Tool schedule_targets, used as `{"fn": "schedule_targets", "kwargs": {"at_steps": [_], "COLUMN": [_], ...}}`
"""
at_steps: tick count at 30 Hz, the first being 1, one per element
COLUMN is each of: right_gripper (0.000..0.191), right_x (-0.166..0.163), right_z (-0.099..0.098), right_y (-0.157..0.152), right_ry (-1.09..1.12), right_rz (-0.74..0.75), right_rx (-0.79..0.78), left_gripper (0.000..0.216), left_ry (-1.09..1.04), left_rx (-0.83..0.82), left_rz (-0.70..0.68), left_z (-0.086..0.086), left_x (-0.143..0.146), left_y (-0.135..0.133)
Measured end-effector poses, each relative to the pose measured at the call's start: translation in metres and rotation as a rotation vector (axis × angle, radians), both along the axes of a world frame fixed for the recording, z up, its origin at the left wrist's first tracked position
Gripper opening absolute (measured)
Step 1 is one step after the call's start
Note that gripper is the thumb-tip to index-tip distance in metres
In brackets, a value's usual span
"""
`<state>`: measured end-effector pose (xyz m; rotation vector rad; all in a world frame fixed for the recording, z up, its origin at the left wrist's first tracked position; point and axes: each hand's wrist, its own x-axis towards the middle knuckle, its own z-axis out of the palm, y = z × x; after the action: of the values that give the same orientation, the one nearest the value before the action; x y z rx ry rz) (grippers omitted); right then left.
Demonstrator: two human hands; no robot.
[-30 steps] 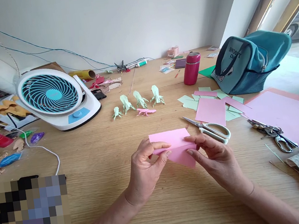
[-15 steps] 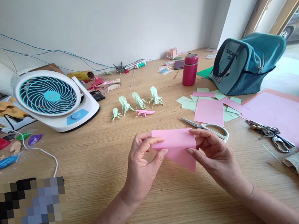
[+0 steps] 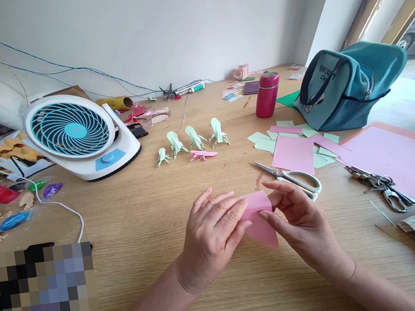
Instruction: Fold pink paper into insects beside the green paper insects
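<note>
A small pink paper sheet (image 3: pixel 260 217) is folded between both hands, just above the wooden table (image 3: pixel 143 220). My left hand (image 3: pixel 212 234) lies flat over its left part, fingers pressing down on the fold. My right hand (image 3: pixel 298 220) pinches the right edge with thumb and fingers. Much of the sheet is hidden under my left hand. White-handled scissors (image 3: pixel 294 178) lie just beyond my right hand.
Several folded green paper figures (image 3: pixel 190 141) and a pink one (image 3: pixel 203 154) stand mid-table. A white and blue fan (image 3: pixel 78 136) sits at left, a red bottle (image 3: pixel 266 94) and a teal bag (image 3: pixel 347 86) at right. Loose pink sheets (image 3: pixel 293 154), green sheets and keys (image 3: pixel 378 186) lie to the right.
The sheet was raised and its top part folded down. My left hand has shifted right and now covers the paper, which looks smaller and narrower than before.
</note>
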<state>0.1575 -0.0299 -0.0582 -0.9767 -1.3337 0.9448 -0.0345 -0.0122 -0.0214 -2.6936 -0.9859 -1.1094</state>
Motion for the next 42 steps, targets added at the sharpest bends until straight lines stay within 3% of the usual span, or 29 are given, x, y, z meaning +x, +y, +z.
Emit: {"fn": "schedule_targets", "kwargs": {"at_steps": [15, 24, 34, 42], "right_gripper": [0.035, 0.011, 0.006, 0.005], "right_x": [-0.0006, 0.0032, 0.0054, 0.0074], "right_z": [-0.0022, -0.0011, 0.0044, -0.0011], "right_y": [-0.0040, 0.0002, 0.0027, 0.0038], "right_ry": [0.007, -0.045, -0.133, -0.022], "right_rz": [0.000, 0.013, 0.008, 0.063], "right_rx": [0.000, 0.000, 0.091, -0.054], "left_gripper": [0.014, 0.017, 0.027, 0.028], "left_ry": [-0.297, -0.302, -0.308, -0.317], "left_rx": [-0.334, -0.330, -0.277, -0.310], "left_rz": [0.004, -0.030, -0.098, -0.119], "left_z": [-0.0060, -0.0073, -0.0074, -0.0076], "left_x": [0.0082, 0.0064, 0.0052, 0.0043], "left_y": [-0.0061, -0.0038, -0.0029, -0.0023]}}
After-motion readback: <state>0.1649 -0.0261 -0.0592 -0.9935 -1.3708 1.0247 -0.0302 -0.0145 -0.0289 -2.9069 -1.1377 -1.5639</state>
